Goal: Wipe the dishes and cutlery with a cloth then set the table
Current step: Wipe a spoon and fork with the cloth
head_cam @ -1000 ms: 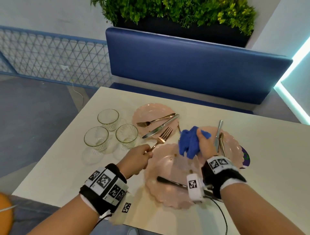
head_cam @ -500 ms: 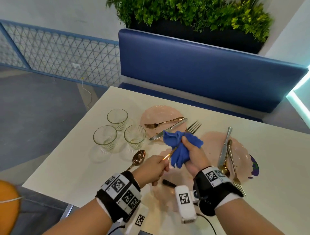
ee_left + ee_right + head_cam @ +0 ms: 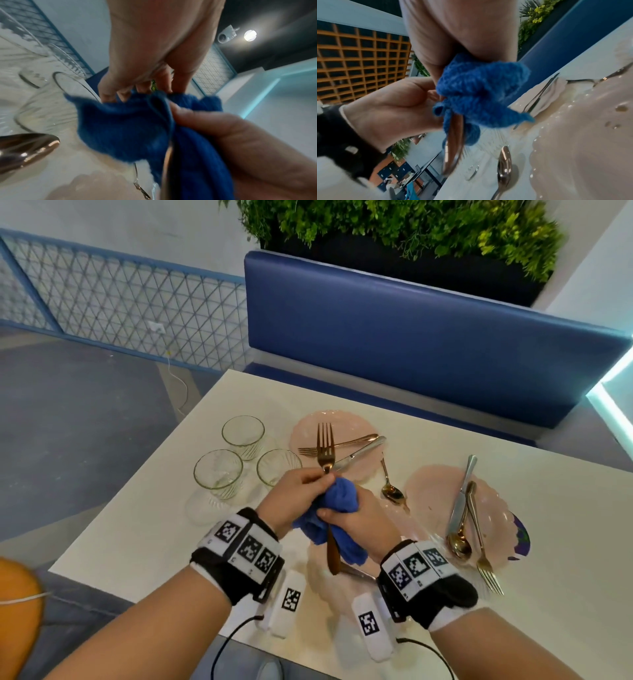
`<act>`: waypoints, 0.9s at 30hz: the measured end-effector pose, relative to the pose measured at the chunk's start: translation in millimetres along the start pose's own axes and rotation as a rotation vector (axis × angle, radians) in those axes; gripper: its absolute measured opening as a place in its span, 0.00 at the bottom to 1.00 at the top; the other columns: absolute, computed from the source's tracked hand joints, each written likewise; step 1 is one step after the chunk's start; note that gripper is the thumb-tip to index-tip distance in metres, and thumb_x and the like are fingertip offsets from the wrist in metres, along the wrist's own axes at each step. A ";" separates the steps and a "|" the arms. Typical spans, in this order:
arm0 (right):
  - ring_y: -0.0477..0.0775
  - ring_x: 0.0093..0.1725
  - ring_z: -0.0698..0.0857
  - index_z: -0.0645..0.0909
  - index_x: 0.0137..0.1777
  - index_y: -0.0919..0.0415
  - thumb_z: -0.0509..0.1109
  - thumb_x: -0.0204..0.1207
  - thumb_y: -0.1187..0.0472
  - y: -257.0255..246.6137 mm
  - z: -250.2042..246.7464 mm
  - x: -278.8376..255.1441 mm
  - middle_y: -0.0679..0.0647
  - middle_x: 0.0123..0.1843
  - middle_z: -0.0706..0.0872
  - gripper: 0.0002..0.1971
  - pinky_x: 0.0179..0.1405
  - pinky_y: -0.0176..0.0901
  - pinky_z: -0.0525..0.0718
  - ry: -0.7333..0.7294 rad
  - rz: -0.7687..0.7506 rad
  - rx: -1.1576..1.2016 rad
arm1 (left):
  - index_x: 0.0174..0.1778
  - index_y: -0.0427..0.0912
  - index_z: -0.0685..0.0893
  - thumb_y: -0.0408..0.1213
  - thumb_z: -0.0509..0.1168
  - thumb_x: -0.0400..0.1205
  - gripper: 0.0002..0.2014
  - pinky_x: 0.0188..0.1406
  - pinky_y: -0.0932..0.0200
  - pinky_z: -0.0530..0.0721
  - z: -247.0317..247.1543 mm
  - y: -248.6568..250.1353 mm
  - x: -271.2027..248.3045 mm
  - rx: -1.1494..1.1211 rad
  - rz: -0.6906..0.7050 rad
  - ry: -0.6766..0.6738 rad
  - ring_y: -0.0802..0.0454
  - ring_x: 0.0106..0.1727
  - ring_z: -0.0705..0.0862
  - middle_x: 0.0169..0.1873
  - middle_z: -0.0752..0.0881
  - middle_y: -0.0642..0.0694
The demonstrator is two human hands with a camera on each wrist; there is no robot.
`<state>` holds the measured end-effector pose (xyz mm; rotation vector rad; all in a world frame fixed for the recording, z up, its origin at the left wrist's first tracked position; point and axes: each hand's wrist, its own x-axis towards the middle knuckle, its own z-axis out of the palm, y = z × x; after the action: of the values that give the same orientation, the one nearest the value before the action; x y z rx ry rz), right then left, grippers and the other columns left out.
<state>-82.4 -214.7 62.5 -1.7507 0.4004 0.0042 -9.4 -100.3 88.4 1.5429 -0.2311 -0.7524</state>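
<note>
Copper fork (image 3: 325, 446) under wipe, frame centre.
Left hand (image 3: 294, 498) pinches its neck, steadying; right hand (image 3: 356, 517) clenches blue cloth (image 3: 337, 513) round handle.

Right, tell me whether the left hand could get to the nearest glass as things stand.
Probably yes, but not freely. The glass stands just beyond the left hand with bare table between them. That hand is busy, though, pinching the fork being wiped with the blue cloth.
</note>
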 end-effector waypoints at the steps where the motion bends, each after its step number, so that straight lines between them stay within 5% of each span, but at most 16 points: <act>1: 0.49 0.53 0.85 0.77 0.62 0.62 0.73 0.72 0.68 -1.2 4.4 -0.5 0.55 0.54 0.86 0.18 0.58 0.40 0.83 -0.011 -0.005 0.002 | 0.48 0.35 0.85 0.33 0.61 0.83 0.09 0.35 0.68 0.82 1.6 -2.7 2.4 -0.009 0.004 0.010 0.55 0.42 0.82 0.38 0.84 0.44; 3: 0.49 0.52 0.85 0.78 0.59 0.61 0.73 0.72 0.68 2.0 9.4 0.0 0.54 0.53 0.86 0.17 0.57 0.38 0.82 -0.054 0.014 -0.034 | 0.43 0.35 0.86 0.31 0.62 0.82 0.07 0.41 0.62 0.80 0.1 -3.3 6.8 -0.110 -0.031 0.101 0.53 0.42 0.81 0.38 0.84 0.43; 7: 0.53 0.55 0.87 0.80 0.56 0.58 0.75 0.70 0.65 5.1 9.5 -5.6 0.56 0.54 0.88 0.15 0.60 0.47 0.83 -0.136 0.061 -0.047 | 0.41 0.36 0.83 0.30 0.60 0.83 0.08 0.36 0.61 0.83 -18.7 -1.1 12.6 -0.370 -0.123 0.209 0.55 0.35 0.82 0.33 0.83 0.46; 11: 0.37 0.49 0.86 0.80 0.62 0.55 0.76 0.70 0.58 10.1 -13.7 -9.0 0.47 0.49 0.89 0.19 0.55 0.29 0.83 -0.135 0.080 -0.091 | 0.44 0.36 0.84 0.30 0.59 0.84 0.08 0.33 0.64 0.85 -44.4 -2.3 11.2 -0.399 -0.055 0.250 0.56 0.32 0.83 0.29 0.84 0.48; 14: 0.60 0.56 0.87 0.81 0.61 0.54 0.74 0.71 0.52 17.6 -38.9 -10.9 0.66 0.58 0.87 0.19 0.66 0.62 0.79 -0.016 0.123 0.106 | 0.53 0.32 0.85 0.29 0.62 0.82 0.09 0.34 0.66 0.85 -64.0 -17.0 0.0 -0.059 -0.034 0.175 0.57 0.31 0.82 0.35 0.84 0.45; 16: 0.77 0.57 0.82 0.82 0.57 0.62 0.74 0.71 0.51 18.6 -57.1 -12.1 0.81 0.58 0.81 0.18 0.65 0.71 0.77 0.041 0.120 0.296 | 0.53 0.34 0.87 0.32 0.66 0.80 0.09 0.40 0.60 0.85 -70.3 -40.5 -8.0 0.367 -0.064 0.107 0.55 0.34 0.84 0.38 0.87 0.43; 19: 0.63 0.64 0.84 0.80 0.64 0.65 0.80 0.59 0.49 18.1 -83.6 -12.9 0.66 0.61 0.86 0.34 0.62 0.52 0.84 0.141 0.116 0.481 | 0.49 0.37 0.89 0.35 0.69 0.78 0.08 0.45 0.59 0.82 -71.8 -79.1 -14.6 0.789 -0.107 0.038 0.54 0.33 0.83 0.35 0.88 0.44; 22: 0.57 0.59 0.87 0.82 0.61 0.65 0.76 0.61 0.53 18.7 -95.7 -15.3 0.63 0.58 0.88 0.28 0.53 0.43 0.88 0.213 0.125 0.535 | 0.49 0.38 0.88 0.35 0.72 0.75 0.09 0.42 0.62 0.80 -69.4 -103.8 -13.9 0.870 -0.150 0.046 0.51 0.37 0.82 0.37 0.84 0.46; 27: 0.51 0.50 0.90 0.84 0.54 0.59 0.72 0.69 0.55 19.6 -104.0 -22.9 0.56 0.49 0.91 0.15 0.44 0.39 0.89 0.247 0.135 0.596 | 0.33 0.45 0.76 0.34 0.74 0.72 0.11 0.30 0.67 0.70 -63.2 -115.9 -3.8 0.939 -0.168 0.098 0.53 0.37 0.77 0.34 0.79 0.50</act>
<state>-131.5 -310.7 72.2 -1.1353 0.6269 -0.2162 -9.3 -30.6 -23.7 2.5055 -0.4209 -0.7317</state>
